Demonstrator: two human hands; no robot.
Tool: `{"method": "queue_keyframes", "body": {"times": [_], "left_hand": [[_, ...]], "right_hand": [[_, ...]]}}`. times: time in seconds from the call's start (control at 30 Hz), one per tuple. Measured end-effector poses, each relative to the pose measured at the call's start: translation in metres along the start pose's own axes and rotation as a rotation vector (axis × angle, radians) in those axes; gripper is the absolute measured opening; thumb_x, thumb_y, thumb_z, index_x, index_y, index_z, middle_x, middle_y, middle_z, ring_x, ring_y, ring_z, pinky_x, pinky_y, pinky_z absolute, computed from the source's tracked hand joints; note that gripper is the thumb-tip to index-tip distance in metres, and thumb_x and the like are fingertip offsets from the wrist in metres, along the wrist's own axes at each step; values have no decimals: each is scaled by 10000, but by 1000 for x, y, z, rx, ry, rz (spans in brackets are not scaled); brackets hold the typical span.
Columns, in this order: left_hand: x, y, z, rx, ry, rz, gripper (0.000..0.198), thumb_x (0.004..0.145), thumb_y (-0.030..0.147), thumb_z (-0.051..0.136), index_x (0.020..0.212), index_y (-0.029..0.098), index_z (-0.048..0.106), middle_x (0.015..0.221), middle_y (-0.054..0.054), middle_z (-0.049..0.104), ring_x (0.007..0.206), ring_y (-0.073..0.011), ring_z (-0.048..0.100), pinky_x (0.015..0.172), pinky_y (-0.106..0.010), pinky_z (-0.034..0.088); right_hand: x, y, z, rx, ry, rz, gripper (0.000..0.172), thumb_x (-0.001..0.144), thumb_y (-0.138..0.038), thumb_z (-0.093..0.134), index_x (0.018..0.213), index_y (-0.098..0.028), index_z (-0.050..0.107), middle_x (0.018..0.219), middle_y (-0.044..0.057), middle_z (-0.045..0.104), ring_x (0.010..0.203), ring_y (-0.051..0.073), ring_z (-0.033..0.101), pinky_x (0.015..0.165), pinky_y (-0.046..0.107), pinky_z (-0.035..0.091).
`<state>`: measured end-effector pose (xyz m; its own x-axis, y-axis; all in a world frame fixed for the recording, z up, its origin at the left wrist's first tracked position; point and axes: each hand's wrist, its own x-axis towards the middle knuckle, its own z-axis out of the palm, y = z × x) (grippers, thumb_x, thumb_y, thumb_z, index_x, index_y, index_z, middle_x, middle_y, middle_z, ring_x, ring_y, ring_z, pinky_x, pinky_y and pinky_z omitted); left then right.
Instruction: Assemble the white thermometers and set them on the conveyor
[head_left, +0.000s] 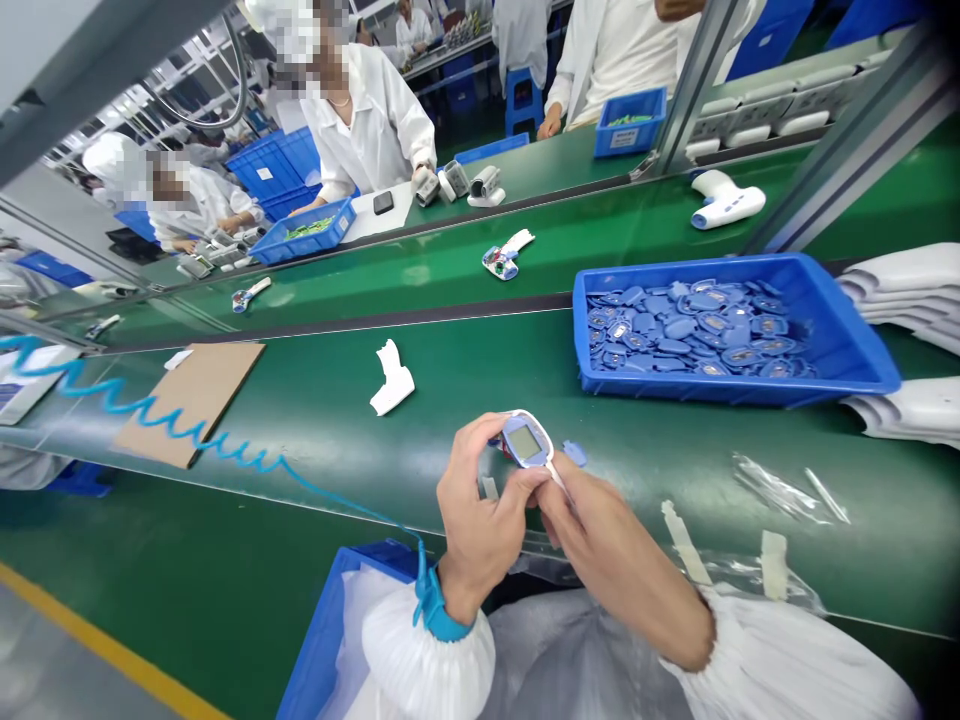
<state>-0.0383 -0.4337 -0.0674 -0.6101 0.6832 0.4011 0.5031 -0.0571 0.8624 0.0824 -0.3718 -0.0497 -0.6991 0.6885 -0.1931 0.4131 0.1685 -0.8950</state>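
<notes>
My left hand (480,500) and my right hand (589,510) are both closed on an infrared thermometer (527,440) above the front of the green bench. Its grey screen in a blue frame faces up, with a white shell edge around it. The left fingers grip its far side and both thumbs meet at its near end. My right fingers wrap the handle, most of which they hide. Just beyond my right hand lies a blue cover piece (574,453). A white gun-shaped shell half (392,379) rests on the bench to the left. A teal wrist strap (441,606) circles my left wrist.
A blue tray (720,390) of blue cover pieces stands at right, beside stacked white shells (911,410). Cardboard (191,400) lies left, crossed by the strap's coiled cord (225,447). Open thermometer assemblies (501,262) lie on the belt behind. Co-workers sit across it. A blue bin (322,640) is below left.
</notes>
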Motion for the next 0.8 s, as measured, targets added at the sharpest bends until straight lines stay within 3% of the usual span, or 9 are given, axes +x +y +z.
{"method": "queue_keyframes", "body": {"times": [0.33, 0.5, 0.63, 0.73, 0.8], "left_hand": [[-5, 5, 10, -126, 109, -98, 381, 796, 206, 817, 1157, 260, 706, 1173, -31, 719, 1124, -206, 665, 1016, -337, 522], [-1, 8, 9, -415, 139, -297, 325, 872, 309, 759, 1163, 199, 667, 1178, -98, 731, 1098, -224, 705, 972, -346, 563], [1, 3, 7, -585, 89, -337, 375, 879, 360, 761, 1195, 203, 634, 1200, -107, 724, 1105, -220, 703, 966, -323, 558], [-1, 1, 9, -646, 79, -339, 390, 886, 371, 755, 1215, 208, 626, 1233, -108, 706, 1130, -218, 689, 977, -310, 546], [-3, 3, 13, -663, 84, -330, 404, 873, 363, 770, 1217, 210, 622, 1249, -113, 696, 1152, -225, 680, 991, -317, 542]], "right_hand": [[-5, -6, -2, -108, 182, -88, 226, 972, -313, 302, 796, -249, 427, 649, -27, 454, 540, 147, 368, 553, 294, 260], [-5, -11, -10, 88, 45, 76, 414, 1011, -535, 294, 795, -240, 488, 608, -30, 483, 550, 138, 408, 556, 276, 305], [-1, -19, -12, 313, -8, 254, 551, 974, -692, 303, 773, -231, 528, 545, -38, 461, 522, 127, 424, 512, 255, 305], [5, -23, -7, 437, -21, 338, 554, 928, -730, 385, 731, -227, 505, 547, -45, 450, 487, 112, 417, 475, 250, 288], [8, -24, -1, 448, 9, 335, 483, 937, -665, 420, 725, -234, 468, 557, -52, 451, 477, 109, 415, 469, 253, 298]]}}
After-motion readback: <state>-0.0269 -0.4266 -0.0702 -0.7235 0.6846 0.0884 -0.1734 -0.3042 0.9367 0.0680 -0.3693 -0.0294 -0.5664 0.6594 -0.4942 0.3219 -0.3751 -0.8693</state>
